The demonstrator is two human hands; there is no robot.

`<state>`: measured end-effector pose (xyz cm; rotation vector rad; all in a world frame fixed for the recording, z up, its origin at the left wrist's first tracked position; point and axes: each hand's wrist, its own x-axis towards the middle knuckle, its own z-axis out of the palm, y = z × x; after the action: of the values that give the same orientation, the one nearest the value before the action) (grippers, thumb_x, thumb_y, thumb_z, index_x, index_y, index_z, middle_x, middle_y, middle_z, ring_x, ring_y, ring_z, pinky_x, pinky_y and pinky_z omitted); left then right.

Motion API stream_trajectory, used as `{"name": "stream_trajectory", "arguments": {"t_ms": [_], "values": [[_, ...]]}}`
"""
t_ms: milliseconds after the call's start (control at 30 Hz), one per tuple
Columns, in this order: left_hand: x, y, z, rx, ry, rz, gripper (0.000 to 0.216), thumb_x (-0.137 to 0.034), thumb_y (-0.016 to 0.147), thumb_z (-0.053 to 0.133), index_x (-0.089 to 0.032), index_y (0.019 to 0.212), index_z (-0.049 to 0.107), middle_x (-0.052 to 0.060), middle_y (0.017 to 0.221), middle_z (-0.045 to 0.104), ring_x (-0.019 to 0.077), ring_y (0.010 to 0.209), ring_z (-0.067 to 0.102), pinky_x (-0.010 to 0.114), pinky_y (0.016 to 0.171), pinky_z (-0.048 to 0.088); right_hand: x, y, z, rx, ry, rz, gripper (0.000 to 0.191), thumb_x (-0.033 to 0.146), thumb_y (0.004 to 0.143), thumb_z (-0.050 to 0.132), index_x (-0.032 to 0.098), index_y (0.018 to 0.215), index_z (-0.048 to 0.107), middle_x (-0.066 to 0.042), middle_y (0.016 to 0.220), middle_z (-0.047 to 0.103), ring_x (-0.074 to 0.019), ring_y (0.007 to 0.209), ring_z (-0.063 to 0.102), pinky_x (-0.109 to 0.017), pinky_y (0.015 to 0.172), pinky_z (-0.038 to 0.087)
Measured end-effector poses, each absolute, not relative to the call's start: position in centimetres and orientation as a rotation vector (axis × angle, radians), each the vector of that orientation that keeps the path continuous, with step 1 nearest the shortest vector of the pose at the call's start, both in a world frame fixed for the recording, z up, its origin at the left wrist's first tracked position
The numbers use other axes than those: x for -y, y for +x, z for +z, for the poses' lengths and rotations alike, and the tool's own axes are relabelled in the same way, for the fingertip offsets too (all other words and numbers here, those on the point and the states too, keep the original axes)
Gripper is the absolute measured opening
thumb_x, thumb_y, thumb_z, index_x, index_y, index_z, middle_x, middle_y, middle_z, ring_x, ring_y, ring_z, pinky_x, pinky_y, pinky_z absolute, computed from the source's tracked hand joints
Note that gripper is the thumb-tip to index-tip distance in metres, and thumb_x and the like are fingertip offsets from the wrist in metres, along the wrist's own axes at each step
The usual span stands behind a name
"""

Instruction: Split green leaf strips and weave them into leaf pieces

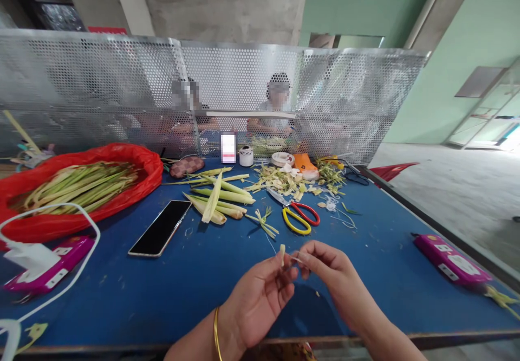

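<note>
My left hand (260, 296), with a gold bangle on its wrist, pinches a small pale-green leaf strip (283, 253) above the blue table (170, 290). My right hand (331, 277) is closed in a pinch on the other end of the same strip, fingertips meeting those of the left. Both hands hover near the table's front edge. Just beyond them lie scissors (298, 217) with red and yellow handles and a small folded leaf piece (264, 221).
A black phone (160, 228) lies left of centre. Several leaf stalks (219, 198) and trimmings (284, 179) lie behind. A red bag of green leaves (24, 225) sits at left. Pink power strips (449, 260) at both sides. A perforated metal screen (252, 79) stands behind, two people beyond it.
</note>
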<state>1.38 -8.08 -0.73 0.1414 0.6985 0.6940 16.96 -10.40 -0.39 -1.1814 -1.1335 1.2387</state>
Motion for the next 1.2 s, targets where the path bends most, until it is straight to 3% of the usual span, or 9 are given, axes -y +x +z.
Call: {"name": "stream_trajectory", "arguments": {"t_ms": [333,400,533,633,700,800,933,1033,1200], "values": [[7.5,-1.0,0.0,-0.832,0.174,0.748,0.008,-0.011,0.083,0.063,-0.004,0.081,0.067,0.006,0.073,0.068,0.0104,0.057,0.065,0.021,0.057,0.057,11.0,17.2,-1.6,0.998,-1.202,1.24,0.028,0.042,0.079,0.066,0.017,0.069,0.059,0.0,0.074,0.059,-0.0123,0.07,0.053,-0.022,0.066,0.04],[7.3,-2.4,0.3,-0.858,0.244,0.708,0.009,-0.012,0.082,0.064,-0.005,0.079,0.068,0.007,0.071,0.067,0.0111,0.056,0.064,0.023,0.057,0.058,10.8,17.5,-1.9,0.885,-1.152,1.357,0.028,0.044,0.081,0.065,0.018,0.073,0.057,0.0,0.073,0.06,-0.0104,0.06,0.052,-0.023,0.062,0.042],[6.8,-5.1,1.0,-0.89,0.403,0.674,0.007,-0.013,0.079,0.068,-0.006,0.078,0.069,0.004,0.067,0.063,0.0101,0.055,0.06,0.023,0.056,0.057,10.0,18.6,-2.6,0.868,-1.19,1.421,0.031,0.046,0.079,0.063,0.019,0.071,0.052,0.008,0.056,0.045,-0.0046,0.036,0.029,-0.023,0.044,0.035],[6.4,-6.5,1.5,-0.893,0.476,0.661,0.009,-0.015,0.076,0.071,-0.007,0.078,0.07,0.002,0.066,0.061,0.0089,0.055,0.058,0.023,0.058,0.056,9.1,20.2,-3.0,1.124,-1.434,1.057,0.026,0.044,0.081,0.059,0.02,0.073,0.055,0.004,0.059,0.05,-0.0101,0.043,0.043,-0.025,0.049,0.038],[6.3,-7.0,1.9,-0.899,0.516,0.645,0.011,-0.018,0.074,0.073,-0.007,0.075,0.07,0.002,0.065,0.06,0.0088,0.055,0.057,0.022,0.058,0.056,8.6,21.0,-2.9,1.327,-1.619,0.559,0.019,0.038,0.081,0.057,0.02,0.083,0.061,-0.005,0.077,0.062,-0.0197,0.064,0.059,-0.033,0.063,0.045],[6.5,-7.0,2.5,-0.89,0.589,0.604,0.017,-0.023,0.071,0.076,-0.007,0.071,0.069,0.002,0.063,0.059,0.0088,0.055,0.056,0.021,0.057,0.054,8.3,20.3,-2.1,1.594,-1.603,0.104,0.023,0.032,0.084,0.054,0.021,0.101,0.066,-0.012,0.108,0.065,-0.0291,0.099,0.059,-0.043,0.087,0.044],[7.0,-6.2,3.1,-0.848,0.682,0.535,0.022,-0.029,0.069,0.078,-0.008,0.07,0.07,0.002,0.062,0.059,0.0091,0.053,0.056,0.021,0.055,0.052,8.3,15.4,-0.7,2.016,-1.154,0.536,0.027,0.031,0.088,0.057,0.026,0.113,0.064,-0.009,0.113,0.067,-0.023,0.106,0.059,-0.033,0.091,0.044],[7.1,-6.3,3.4,-0.82,0.688,0.561,0.023,-0.03,0.068,0.079,-0.009,0.068,0.07,0.001,0.06,0.058,0.0081,0.052,0.054,0.021,0.054,0.052,7.9,12.5,-0.5,2.109,-0.949,0.765,0.019,0.026,0.092,0.051,0.023,0.086,0.068,-0.001,0.077,0.069,-0.0154,0.076,0.063,-0.033,0.095,0.039],[7.2,-8.0,3.4,-0.892,0.585,0.763,0.019,-0.023,0.062,0.083,-0.011,0.068,0.07,-0.001,0.06,0.056,0.0068,0.051,0.051,0.019,0.052,0.05,7.6,13.4,-1.2,1.805,-1.008,1.118,0.037,0.042,0.093,0.046,0.018,0.071,0.064,0.002,0.061,0.055,-0.0113,0.057,0.051,-0.022,0.058,0.041]]}}
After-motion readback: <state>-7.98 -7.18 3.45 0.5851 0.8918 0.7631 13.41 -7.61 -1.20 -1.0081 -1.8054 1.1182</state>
